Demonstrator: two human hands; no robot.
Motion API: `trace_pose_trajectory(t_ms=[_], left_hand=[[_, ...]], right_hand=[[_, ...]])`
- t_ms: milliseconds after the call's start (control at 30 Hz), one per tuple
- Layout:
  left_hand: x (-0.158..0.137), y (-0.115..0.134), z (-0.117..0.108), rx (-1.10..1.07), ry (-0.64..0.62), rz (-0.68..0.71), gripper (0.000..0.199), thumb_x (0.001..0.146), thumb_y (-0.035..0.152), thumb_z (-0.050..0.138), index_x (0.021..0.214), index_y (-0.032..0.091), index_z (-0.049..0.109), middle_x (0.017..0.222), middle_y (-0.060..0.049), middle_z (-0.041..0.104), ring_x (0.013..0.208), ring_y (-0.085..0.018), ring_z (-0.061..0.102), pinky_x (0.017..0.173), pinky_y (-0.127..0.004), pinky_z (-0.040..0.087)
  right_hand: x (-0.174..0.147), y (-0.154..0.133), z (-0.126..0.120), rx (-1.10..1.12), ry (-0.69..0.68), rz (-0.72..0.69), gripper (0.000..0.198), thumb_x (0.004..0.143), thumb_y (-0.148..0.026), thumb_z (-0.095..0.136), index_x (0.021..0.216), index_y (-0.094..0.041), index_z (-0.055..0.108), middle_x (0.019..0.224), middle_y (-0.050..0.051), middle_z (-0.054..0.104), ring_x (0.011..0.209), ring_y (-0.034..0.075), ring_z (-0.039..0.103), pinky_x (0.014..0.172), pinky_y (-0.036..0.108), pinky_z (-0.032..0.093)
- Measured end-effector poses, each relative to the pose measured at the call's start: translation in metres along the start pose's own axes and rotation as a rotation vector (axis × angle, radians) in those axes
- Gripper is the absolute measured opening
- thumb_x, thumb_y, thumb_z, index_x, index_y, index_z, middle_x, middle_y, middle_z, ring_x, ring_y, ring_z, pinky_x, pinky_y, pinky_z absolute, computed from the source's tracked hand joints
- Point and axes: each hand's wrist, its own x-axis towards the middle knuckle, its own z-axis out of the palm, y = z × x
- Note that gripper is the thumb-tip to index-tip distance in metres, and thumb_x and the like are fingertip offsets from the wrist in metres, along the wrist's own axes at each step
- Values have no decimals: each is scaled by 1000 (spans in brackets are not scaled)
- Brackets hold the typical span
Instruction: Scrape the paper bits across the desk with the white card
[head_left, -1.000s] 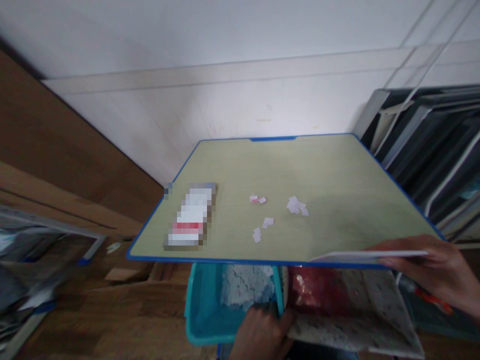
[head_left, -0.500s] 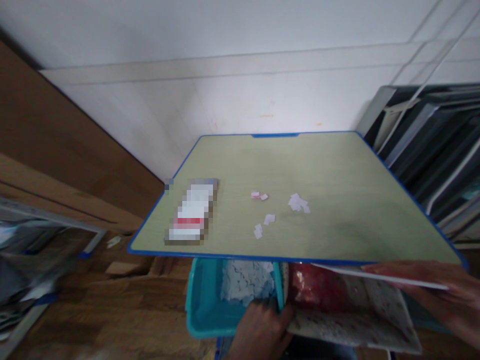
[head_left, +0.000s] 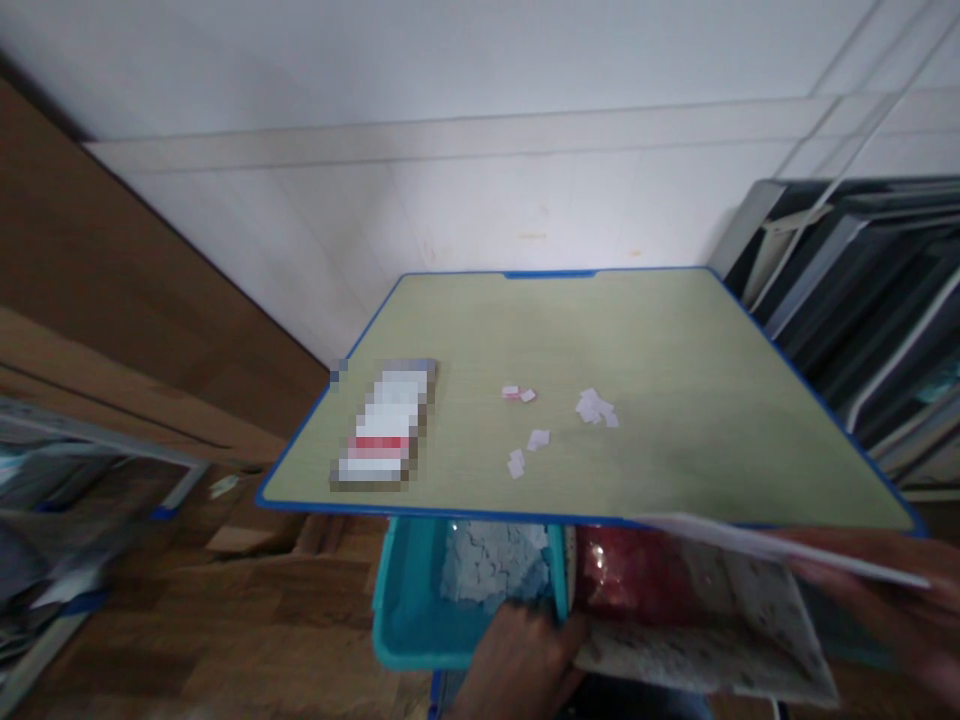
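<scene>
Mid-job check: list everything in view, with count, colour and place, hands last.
Table: one, pale green-yellow, blue-edged, by the wall
Paper scraps: several, whitish and pinkish, mid-table
Pixelated item: one, white with red band, table's left
Thin sheet: one, white, near table edge, right
Tub: one, teal, below near edge
Pieces: many, whitish, in tub
Speckled container: one, whitish, right of tub
Shiny material: count unclear, red, inside container
Panels: several, dark grey, far right
Wall: one, white, behind table
Floor: one, brown, lower left
Left hand: one, between tub and container
Right hand: one, blurred, holding sheet
</scene>
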Motion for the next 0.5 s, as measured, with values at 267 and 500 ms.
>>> trace_pose_trajectory(t_ms=[267,500], left_hand=[[2,-1,5,8,-25,-5,20,83,32,54,100,23,56,73,-6,64,65,-27,61,56,-39,50],[4,-4,9,15,-5,13,25,77,32,60,100,22,56,73,-5,63,64,-26,61,55,-37,50]], right_hand=[[72,4,42,206,295,345,31,64,-39,68,77,-11,68,58,4,64,48,19,55,37,24,39],[102,10,85,470,201,313,30,66,-40,66,78,-12,64,66,4,65,53,18,57,43,27,44]])
